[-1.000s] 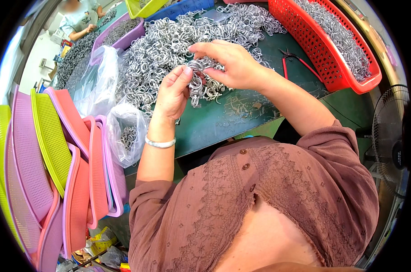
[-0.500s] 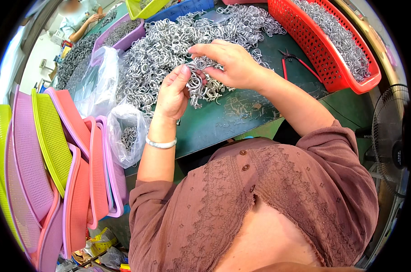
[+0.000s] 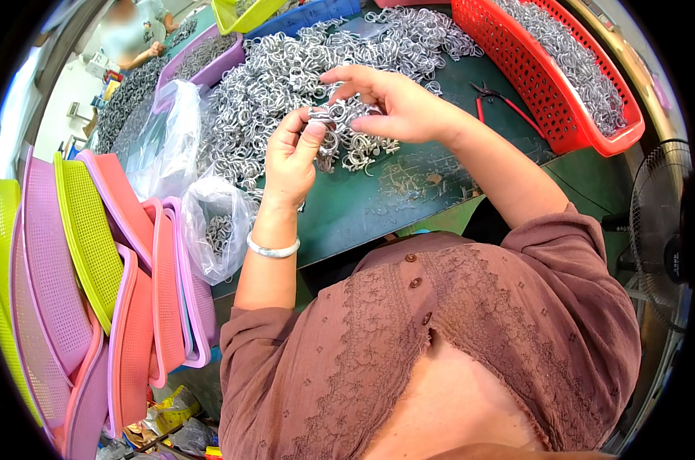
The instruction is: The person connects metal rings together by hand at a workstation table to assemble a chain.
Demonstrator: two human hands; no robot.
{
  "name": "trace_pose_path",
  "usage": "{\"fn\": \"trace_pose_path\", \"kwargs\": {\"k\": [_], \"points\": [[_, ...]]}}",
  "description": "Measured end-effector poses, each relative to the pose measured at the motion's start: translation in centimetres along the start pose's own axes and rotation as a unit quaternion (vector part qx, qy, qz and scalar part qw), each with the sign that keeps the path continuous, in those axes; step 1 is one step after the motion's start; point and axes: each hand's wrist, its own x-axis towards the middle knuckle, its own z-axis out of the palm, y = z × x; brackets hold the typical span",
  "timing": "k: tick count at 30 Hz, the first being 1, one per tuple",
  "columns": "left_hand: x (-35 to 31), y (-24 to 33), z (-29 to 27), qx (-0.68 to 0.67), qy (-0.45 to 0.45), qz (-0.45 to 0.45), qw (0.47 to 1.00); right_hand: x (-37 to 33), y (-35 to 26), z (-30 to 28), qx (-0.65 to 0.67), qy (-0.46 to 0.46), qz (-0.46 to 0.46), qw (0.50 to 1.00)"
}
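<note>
My left hand (image 3: 289, 159) is closed, thumb against fingers, on a small bunch of silvery metal rings (image 3: 330, 144) at the near edge of a heap. Facing it from the right, my right hand (image 3: 410, 107) has its fingers stretched and its thumb held apart, close to those rings. Between that thumb and the fingers I see rings, but none plainly gripped. The large heap of loose grey metal rings (image 3: 275, 70) spreads behind both hands across the green table (image 3: 347, 216). Part of the held bunch is hidden by my left fingers.
Red-handled pliers (image 3: 516, 115) lie right of the heap, beside a red perforated basket (image 3: 543, 84) of rings. A clear plastic bag (image 3: 213, 207) with rings stands left. Stacked colored baskets (image 3: 129, 330) fill the left side. A fan (image 3: 658, 238) stands right. Another person works at far left.
My left thumb has shifted and the left fingers have curled onto the rings. My right fingers have spread a little farther from the bunch. The person at far left has moved their arms.
</note>
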Motion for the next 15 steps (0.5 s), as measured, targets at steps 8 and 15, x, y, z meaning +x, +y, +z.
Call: {"fn": "trace_pose_path", "kwargs": {"k": [8,15], "points": [[0.1,-0.2,0.0,-0.211,-0.010,-0.099,0.972,0.0,1.8,0.8,0.209,0.009,0.015,0.978],[0.1,-0.5,0.4,-0.239,0.007,-0.123,0.963,-0.5,1.1,2.8,0.280,0.104,0.077,0.951]]}}
